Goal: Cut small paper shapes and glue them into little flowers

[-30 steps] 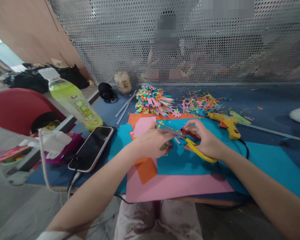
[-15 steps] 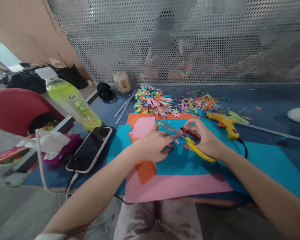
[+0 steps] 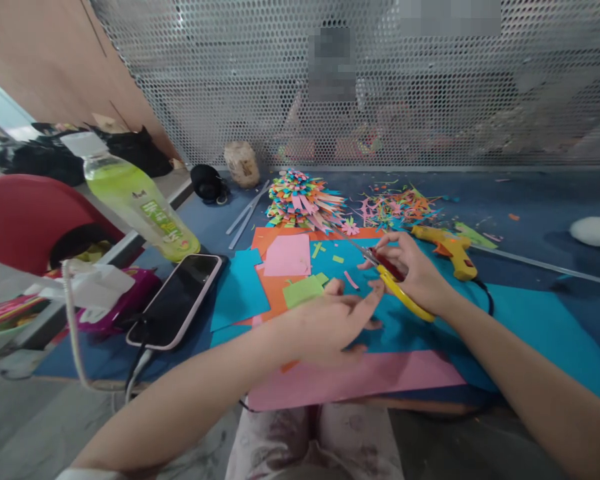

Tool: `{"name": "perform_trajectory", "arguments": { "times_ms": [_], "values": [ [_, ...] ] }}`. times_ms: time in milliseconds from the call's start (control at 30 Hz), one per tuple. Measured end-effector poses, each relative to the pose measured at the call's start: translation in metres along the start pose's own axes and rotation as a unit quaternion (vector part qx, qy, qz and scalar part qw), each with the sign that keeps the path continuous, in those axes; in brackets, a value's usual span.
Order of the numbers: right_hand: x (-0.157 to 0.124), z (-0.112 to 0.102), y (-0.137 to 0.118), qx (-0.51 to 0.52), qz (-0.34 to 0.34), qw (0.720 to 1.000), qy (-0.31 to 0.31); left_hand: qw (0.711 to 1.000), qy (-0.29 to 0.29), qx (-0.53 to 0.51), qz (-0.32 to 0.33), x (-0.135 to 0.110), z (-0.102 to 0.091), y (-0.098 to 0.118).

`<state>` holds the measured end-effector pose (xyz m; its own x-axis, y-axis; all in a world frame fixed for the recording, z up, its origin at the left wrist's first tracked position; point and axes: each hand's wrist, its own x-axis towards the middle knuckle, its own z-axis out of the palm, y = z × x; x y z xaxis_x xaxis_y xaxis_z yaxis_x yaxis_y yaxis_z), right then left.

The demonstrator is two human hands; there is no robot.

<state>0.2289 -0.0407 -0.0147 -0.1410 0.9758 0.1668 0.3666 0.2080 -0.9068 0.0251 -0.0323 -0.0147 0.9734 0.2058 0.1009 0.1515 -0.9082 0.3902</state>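
Observation:
My right hand (image 3: 414, 275) grips a pair of scissors (image 3: 393, 281) with yellow and red handles, blades pointing up-left over the teal paper sheet (image 3: 505, 320). My left hand (image 3: 336, 323) hovers low over the teal and pink sheets (image 3: 350, 381), fingers stretched out and apart, holding nothing. A light green paper scrap (image 3: 303, 291) lies just beyond its fingertips, with smaller green and pink bits near it. A pink square (image 3: 289, 256) rests on the orange sheet (image 3: 275, 293).
A phone (image 3: 176, 300) on a cable lies at the left, beside a green drink bottle (image 3: 133, 197). A yellow glue gun (image 3: 450, 249) sits right of the scissors. A pile of coloured paper strips (image 3: 303, 199) and cuttings (image 3: 397, 204) lies further back before a perforated metal screen.
My left hand has pulled back toward me from the scissors and opened. The green scrap now lies on the paper. The scissors shifted slightly right.

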Motion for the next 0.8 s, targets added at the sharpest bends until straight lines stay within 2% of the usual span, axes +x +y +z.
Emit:
{"name": "perform_trajectory", "arguments": {
  "times_ms": [200,267,367,433,500,567,633,733,800],
  "values": [
    [0.001,-0.002,-0.001,0.050,0.017,0.999,0.002,0.997,-0.026,-0.052,0.040,0.002,0.013,0.020],
    [0.002,-0.001,0.001,0.048,0.018,0.999,0.004,0.991,-0.051,-0.081,0.093,0.004,0.015,0.026],
    [0.002,0.000,0.005,0.042,0.016,0.999,0.006,0.953,-0.118,-0.178,0.214,0.006,0.016,0.033],
    [0.002,0.000,0.007,0.033,0.015,0.999,0.006,0.930,-0.133,-0.246,0.239,0.006,0.014,0.035],
    [0.002,0.001,0.009,0.025,0.013,1.000,0.007,0.934,-0.102,-0.281,0.197,0.006,0.011,0.034],
    [0.002,0.001,0.009,0.018,0.012,1.000,0.009,0.953,-0.043,-0.267,0.137,0.005,0.007,0.030],
    [0.001,0.001,0.010,0.015,0.012,1.000,0.013,0.970,0.005,-0.221,0.099,0.003,0.001,0.025],
    [0.001,0.001,0.009,0.025,0.018,0.999,0.013,0.988,0.042,-0.140,0.051,-0.001,-0.013,0.012],
    [0.001,0.001,0.009,0.039,0.021,0.999,0.006,0.995,0.066,-0.080,-0.016,-0.003,-0.024,-0.001]
  ]
}}
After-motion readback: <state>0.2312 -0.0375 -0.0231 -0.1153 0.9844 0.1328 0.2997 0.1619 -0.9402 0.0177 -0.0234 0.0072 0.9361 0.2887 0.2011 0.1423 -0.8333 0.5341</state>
